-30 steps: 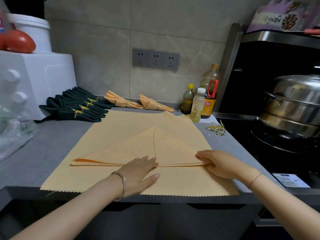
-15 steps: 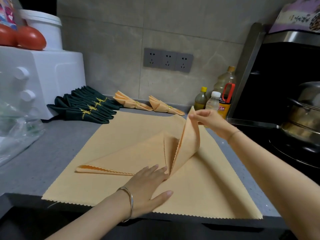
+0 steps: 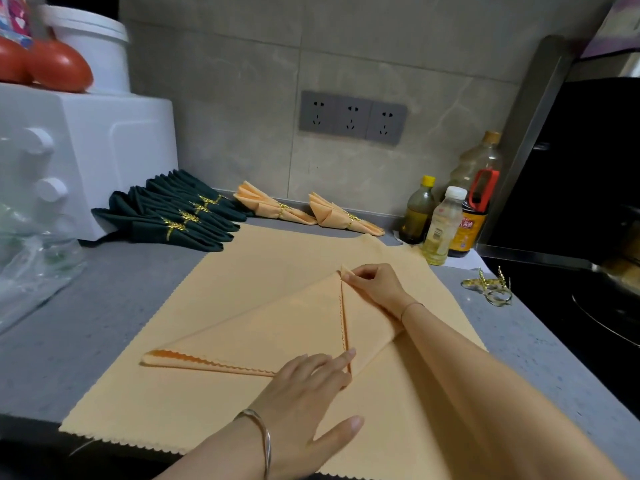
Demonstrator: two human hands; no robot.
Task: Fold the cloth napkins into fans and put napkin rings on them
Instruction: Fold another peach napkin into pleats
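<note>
On orange napkin, right hand pinches corner, flap now laid down, left hand flat.

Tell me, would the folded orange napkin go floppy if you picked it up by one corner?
Probably floppy: the orange napkin is thin cloth that lies flat and takes creases. Likely light, since the right hand pinches its corner with fingertips. It might slide, which may be why the left hand presses it down.
</note>
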